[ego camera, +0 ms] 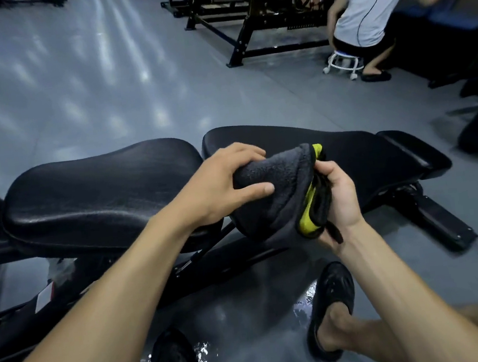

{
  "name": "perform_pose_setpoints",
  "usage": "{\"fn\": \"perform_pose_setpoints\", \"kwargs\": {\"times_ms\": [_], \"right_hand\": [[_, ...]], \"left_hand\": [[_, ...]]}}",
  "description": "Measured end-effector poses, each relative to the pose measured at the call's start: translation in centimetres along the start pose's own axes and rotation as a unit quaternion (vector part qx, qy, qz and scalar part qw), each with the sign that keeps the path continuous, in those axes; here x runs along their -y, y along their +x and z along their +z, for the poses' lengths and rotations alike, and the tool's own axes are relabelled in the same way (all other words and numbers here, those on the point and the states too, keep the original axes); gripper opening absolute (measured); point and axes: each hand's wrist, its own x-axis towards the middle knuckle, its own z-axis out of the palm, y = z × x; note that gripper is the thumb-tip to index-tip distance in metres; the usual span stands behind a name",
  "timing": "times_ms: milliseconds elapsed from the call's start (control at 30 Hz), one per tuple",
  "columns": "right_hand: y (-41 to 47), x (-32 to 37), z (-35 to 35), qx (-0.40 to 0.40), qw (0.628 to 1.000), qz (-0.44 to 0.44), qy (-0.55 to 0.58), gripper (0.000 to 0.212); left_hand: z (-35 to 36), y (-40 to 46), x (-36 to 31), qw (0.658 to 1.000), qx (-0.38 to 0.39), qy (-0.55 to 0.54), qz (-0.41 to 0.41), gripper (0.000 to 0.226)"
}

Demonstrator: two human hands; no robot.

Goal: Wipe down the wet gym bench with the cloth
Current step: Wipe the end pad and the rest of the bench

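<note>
A black padded gym bench (91, 193) lies across the view in two pads, the left pad faintly glistening. Above the gap between the pads I hold a folded cloth (280, 194), dark grey with a yellow-green inner side. My left hand (217, 183) grips its left part, thumb underneath and fingers on top. My right hand (339, 196) clutches its bunched right edge. The cloth is lifted off the pad, not touching the bench.
The bench's black frame and foot (439, 218) run low to the right. My two black shoes (333, 303) stand on a wet grey floor with puddles (202, 352). A person on a white wheeled stool (343, 62) sits far right beside black machines (243, 12).
</note>
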Motion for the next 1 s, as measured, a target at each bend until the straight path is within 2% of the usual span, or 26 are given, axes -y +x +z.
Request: {"fn": "perform_pose_setpoints", "kwargs": {"times_ms": [167, 300, 367, 433, 500, 567, 700, 767, 900, 967, 1000], "right_hand": [[-0.7, 0.1, -1.6, -0.016, 0.998, 0.030, -0.048, 0.054], [-2.0, 0.2, -2.6, 0.032, 0.990, -0.009, -0.134, 0.077], [-2.5, -0.3, -2.7, 0.056, 0.972, -0.028, -0.228, 0.069], [-3.0, -0.8, -3.0, 0.037, 0.954, -0.053, -0.292, 0.053], [-3.9, -1.2, -3.5, 0.016, 0.963, -0.067, -0.261, 0.055], [-5.0, -1.7, -3.7, 0.041, 0.982, -0.053, -0.175, 0.070], [-5.9, -2.6, -3.7, 0.098, 0.994, 0.033, -0.045, 0.093], [-5.7, -2.7, -3.9, 0.127, 0.990, 0.060, -0.032, 0.098], [-5.5, -4.2, -5.1, 0.127, 0.985, 0.080, -0.081, 0.068], [-5.5, -3.9, -5.7, 0.077, 0.992, 0.057, -0.085, 0.048], [-5.4, -3.2, -6.4, 0.027, 0.996, 0.030, -0.085, 0.035]], "left_hand": [[0.0, 0.5, -1.5, 0.997, -0.003, -0.071, -0.008, 0.016], [-0.9, 0.4, -2.5, 0.996, 0.015, -0.090, -0.010, 0.015], [-1.3, -0.1, -2.9, 0.994, 0.041, -0.096, -0.017, 0.015], [-1.6, -0.7, -3.0, 0.993, 0.066, -0.094, -0.022, 0.015], [-2.0, -1.5, -2.9, 0.991, 0.075, -0.102, -0.033, 0.016], [-2.3, -2.0, -2.9, 0.988, 0.082, -0.126, -0.037, 0.017], [-2.4, -2.7, -3.5, 0.978, 0.113, -0.174, -0.030, 0.019], [-2.4, -2.8, -3.3, 0.974, 0.123, -0.186, -0.034, 0.019], [-1.5, -1.8, -2.6, 0.971, 0.148, -0.180, -0.058, 0.020], [-0.5, -0.9, -2.2, 0.974, 0.138, -0.165, -0.073, 0.018], [0.1, -0.3, -1.9, 0.978, 0.127, -0.146, -0.083, 0.017]]}}
